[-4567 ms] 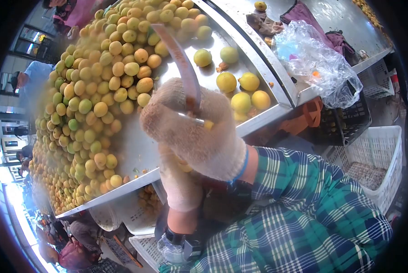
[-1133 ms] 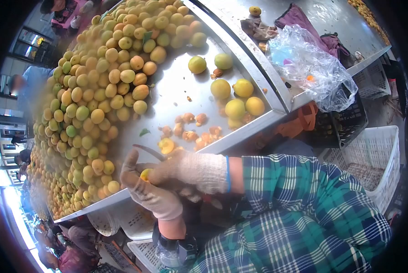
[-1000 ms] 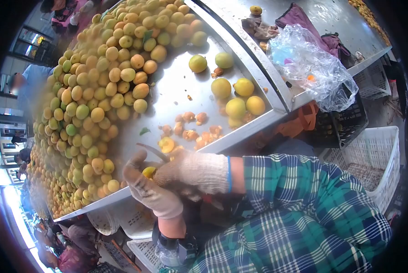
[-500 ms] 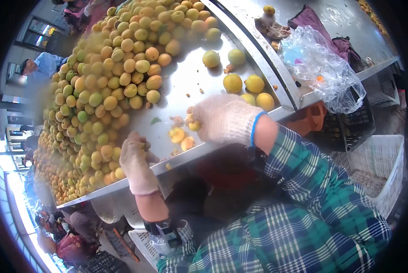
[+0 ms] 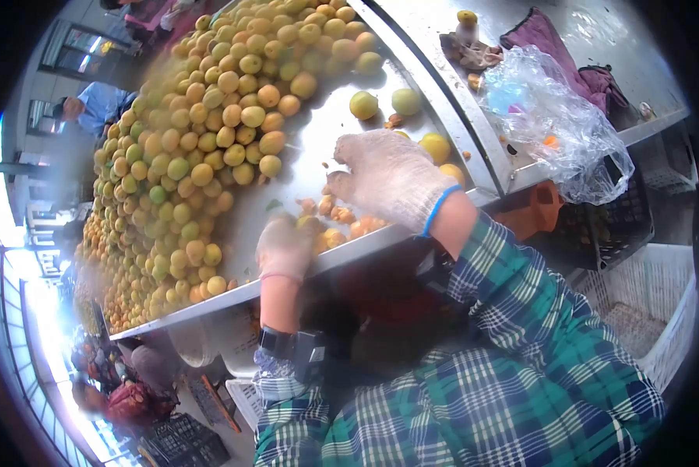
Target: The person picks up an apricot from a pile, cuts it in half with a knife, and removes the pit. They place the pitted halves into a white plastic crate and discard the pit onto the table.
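Note:
A large heap of yellow-green and orange apricots [image 5: 209, 148] covers the left of a metal tray [image 5: 287, 187]. My left hand [image 5: 281, 247], in a pale knit glove and slightly blurred, is closed at the tray's front edge around a greenish apricot [image 5: 310, 224]. Just right of it lie split apricot pieces [image 5: 335, 237]. Over the tray, my right hand [image 5: 388, 175], in a glove with a blue cuff, has thumb and fingers apart with nothing between them. Behind and beside it sit a few whole apricots [image 5: 435, 146], some partly hidden by the glove.
A metal divider [image 5: 454, 101] bounds the tray on the right. Beyond it lie a clear plastic bag [image 5: 552, 128] and purple cloth [image 5: 548, 39]. A white crate [image 5: 645, 303] and a black crate [image 5: 606, 226] stand lower right. Another person in blue [image 5: 104, 105] is at far left.
My left hand has moved right, from beside the heap to the split pieces. My right hand has risen off those pieces and its fingers have opened; more split pieces now show below it.

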`<action>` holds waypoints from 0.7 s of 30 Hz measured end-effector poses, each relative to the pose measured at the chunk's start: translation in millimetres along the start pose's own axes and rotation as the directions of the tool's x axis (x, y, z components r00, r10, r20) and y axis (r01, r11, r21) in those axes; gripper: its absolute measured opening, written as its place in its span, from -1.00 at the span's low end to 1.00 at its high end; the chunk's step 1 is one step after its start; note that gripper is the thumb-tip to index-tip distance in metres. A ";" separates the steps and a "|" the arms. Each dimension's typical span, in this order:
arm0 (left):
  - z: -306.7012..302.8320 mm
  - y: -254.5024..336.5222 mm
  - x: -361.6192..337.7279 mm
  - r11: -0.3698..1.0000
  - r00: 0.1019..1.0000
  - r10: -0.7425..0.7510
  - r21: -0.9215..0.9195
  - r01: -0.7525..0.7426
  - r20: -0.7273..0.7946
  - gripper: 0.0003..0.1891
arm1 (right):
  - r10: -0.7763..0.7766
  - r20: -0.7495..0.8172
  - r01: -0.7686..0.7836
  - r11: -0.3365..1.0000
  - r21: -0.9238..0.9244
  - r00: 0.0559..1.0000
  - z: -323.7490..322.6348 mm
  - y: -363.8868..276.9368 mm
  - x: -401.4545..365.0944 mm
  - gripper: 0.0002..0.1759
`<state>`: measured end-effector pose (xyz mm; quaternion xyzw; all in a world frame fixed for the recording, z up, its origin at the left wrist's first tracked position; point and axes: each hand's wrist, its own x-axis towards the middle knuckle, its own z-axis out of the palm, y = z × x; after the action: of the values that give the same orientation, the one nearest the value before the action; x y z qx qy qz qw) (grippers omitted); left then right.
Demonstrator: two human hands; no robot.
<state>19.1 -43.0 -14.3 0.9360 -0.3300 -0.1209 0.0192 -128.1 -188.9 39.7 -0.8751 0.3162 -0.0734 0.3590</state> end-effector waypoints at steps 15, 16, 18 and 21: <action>-34.4 -280.8 -86.9 0.400 0.596 -0.761 -0.909 0.117 -0.258 -0.66 | 0.046 -0.320 0.030 0.973 0.229 0.946 14.4 0.1 10.4 -0.39; -17.6 -304.5 -83.9 0.257 0.608 -0.785 -0.955 0.147 -0.118 -0.54 | 0.022 -0.307 0.070 0.956 0.285 0.951 17.8 3.1 16.9 -0.41; 6.1 -337.5 -95.9 0.102 0.736 -0.677 -0.990 0.093 -0.001 -0.46 | 0.059 -0.232 0.082 0.828 0.554 0.971 21.2 -3.5 9.3 -0.46; 9.1 -327.6 -95.2 -0.004 0.691 -0.723 -1.000 0.007 0.008 -0.48 | 0.127 -0.142 0.090 0.349 0.933 0.982 13.1 -17.5 -3.9 -0.65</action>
<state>146.2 272.7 -40.7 0.7215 0.1322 -0.0412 0.6784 -117.8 -169.4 42.2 -0.4983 0.2602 -0.3196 0.7628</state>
